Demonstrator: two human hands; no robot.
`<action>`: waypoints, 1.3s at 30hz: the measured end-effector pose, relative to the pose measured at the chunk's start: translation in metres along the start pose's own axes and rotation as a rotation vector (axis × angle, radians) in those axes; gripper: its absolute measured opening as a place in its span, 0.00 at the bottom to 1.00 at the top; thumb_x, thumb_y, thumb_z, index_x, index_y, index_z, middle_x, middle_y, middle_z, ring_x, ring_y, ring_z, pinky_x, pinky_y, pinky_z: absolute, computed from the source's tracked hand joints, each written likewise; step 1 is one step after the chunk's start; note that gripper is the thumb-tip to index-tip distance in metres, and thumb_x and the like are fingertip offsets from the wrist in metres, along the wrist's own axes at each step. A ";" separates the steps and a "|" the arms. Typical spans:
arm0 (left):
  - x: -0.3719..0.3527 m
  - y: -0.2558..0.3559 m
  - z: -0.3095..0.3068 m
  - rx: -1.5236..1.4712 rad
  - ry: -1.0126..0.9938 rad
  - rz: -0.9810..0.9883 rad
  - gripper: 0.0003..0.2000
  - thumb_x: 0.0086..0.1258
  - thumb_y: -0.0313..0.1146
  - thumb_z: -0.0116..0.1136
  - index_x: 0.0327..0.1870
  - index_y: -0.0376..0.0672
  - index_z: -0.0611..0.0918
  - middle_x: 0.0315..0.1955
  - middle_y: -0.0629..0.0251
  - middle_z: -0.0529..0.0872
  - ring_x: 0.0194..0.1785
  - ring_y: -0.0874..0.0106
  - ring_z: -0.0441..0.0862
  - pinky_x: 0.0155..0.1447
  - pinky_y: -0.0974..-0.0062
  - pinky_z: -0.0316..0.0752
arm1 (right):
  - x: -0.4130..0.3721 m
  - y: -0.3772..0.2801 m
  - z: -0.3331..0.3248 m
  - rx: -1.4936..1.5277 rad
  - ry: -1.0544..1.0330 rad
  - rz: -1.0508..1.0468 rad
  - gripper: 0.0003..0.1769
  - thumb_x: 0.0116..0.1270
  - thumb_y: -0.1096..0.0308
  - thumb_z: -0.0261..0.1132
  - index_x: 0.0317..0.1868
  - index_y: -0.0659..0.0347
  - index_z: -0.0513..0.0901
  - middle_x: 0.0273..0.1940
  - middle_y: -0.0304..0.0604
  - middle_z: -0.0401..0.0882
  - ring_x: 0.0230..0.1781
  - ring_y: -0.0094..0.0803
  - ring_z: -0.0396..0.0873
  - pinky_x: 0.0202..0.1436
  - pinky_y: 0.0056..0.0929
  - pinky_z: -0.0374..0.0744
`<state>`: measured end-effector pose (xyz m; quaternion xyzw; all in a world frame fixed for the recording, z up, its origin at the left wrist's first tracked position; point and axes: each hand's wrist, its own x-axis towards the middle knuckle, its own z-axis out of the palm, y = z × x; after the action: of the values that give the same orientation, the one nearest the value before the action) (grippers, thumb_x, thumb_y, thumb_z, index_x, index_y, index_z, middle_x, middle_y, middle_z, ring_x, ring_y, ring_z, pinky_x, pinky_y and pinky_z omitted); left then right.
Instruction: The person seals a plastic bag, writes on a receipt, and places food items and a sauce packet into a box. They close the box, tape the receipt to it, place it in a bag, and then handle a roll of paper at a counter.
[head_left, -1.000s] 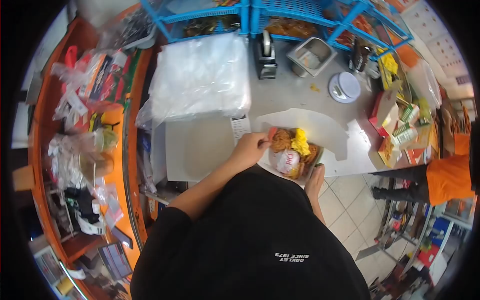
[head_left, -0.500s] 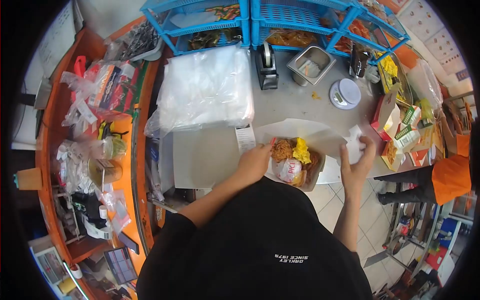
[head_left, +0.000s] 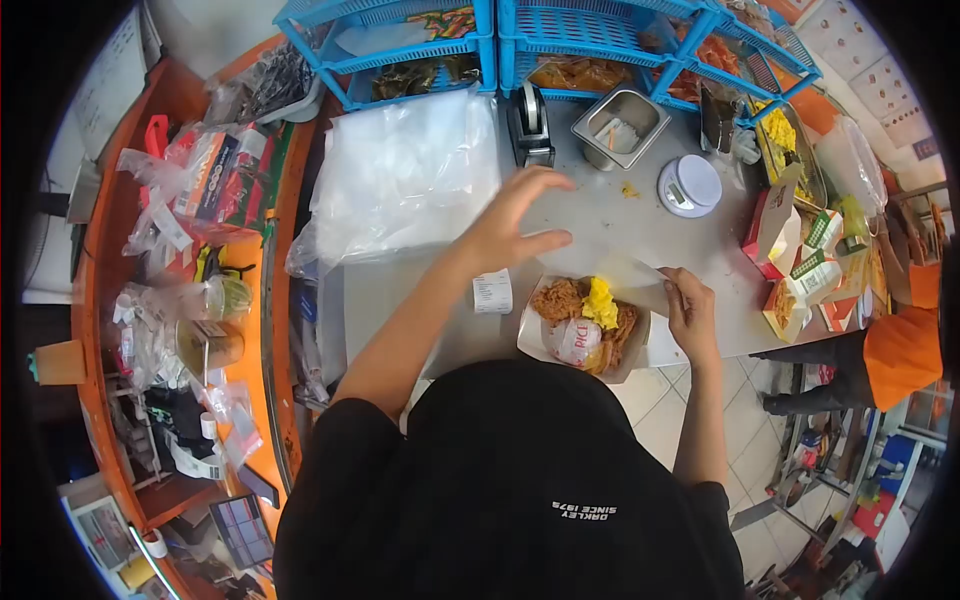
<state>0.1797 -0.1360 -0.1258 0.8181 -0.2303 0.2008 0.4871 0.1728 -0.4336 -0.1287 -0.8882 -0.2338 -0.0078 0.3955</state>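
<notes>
A paper food box [head_left: 640,345] stands uncovered at the counter's front edge. Fried chicken [head_left: 560,300], yellow scrambled-egg-like food [head_left: 600,304] and a wrapped bundle marked RICE [head_left: 572,342] fill it. My right hand [head_left: 692,315] pinches the edge of the box's pale lid [head_left: 625,272], which is raised and seen nearly edge-on. Above the counter, left of the lid, my left hand [head_left: 510,225] is open, thumb and fingers spread apart, holding nothing. Below that hand lies a printed receipt [head_left: 492,292], close to the box's left side.
A stack of clear plastic bags [head_left: 410,175] covers the counter's left part. Behind are a tape dispenser [head_left: 532,125], a metal container [head_left: 620,128] and a digital scale [head_left: 690,187]. Filled boxes [head_left: 800,265] stand at right, near a person in an orange top [head_left: 905,350]. Blue racks [head_left: 590,45] line the back.
My left hand has let go of the box's left side and moved up, opening. My right hand has shifted slightly left and down with the lid, which now stands more upright.
</notes>
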 end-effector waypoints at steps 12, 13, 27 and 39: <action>-0.011 -0.029 0.039 -0.427 -0.147 -0.162 0.06 0.61 0.17 0.54 0.36 0.37 0.81 0.38 0.62 0.86 0.44 0.67 0.83 0.49 0.76 0.77 | -0.011 0.023 0.006 0.139 0.264 -0.172 0.08 0.60 0.82 0.60 0.39 0.66 0.82 0.36 0.45 0.83 0.33 0.28 0.80 0.39 0.22 0.75; -0.012 -0.032 0.037 -0.354 -0.184 -0.096 0.05 0.60 0.17 0.54 0.34 0.37 0.80 0.39 0.61 0.86 0.43 0.68 0.84 0.48 0.76 0.77 | -0.012 0.024 0.006 0.137 0.264 -0.172 0.08 0.60 0.82 0.60 0.39 0.66 0.82 0.36 0.45 0.83 0.33 0.28 0.80 0.39 0.22 0.75; -0.019 -0.014 0.015 -0.726 -0.714 -0.550 0.10 0.61 0.32 0.63 0.36 0.36 0.78 0.30 0.64 0.81 0.39 0.76 0.79 0.44 0.80 0.74 | -0.024 0.010 -0.016 0.445 -0.504 0.195 0.09 0.63 0.68 0.63 0.31 0.67 0.78 0.35 0.44 0.80 0.35 0.30 0.74 0.43 0.26 0.73; -0.109 0.027 0.042 0.155 -0.383 -0.888 0.30 0.55 0.45 0.67 0.50 0.30 0.70 0.45 0.42 0.78 0.48 0.52 0.78 0.52 0.62 0.73 | -0.097 -0.010 0.072 -0.232 0.161 0.496 0.41 0.51 0.60 0.73 0.59 0.75 0.64 0.59 0.65 0.62 0.60 0.53 0.65 0.61 0.42 0.68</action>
<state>0.0802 -0.1645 -0.1857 0.8933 0.0712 -0.1639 0.4124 0.0699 -0.4163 -0.1902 -0.9541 0.0253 -0.0082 0.2985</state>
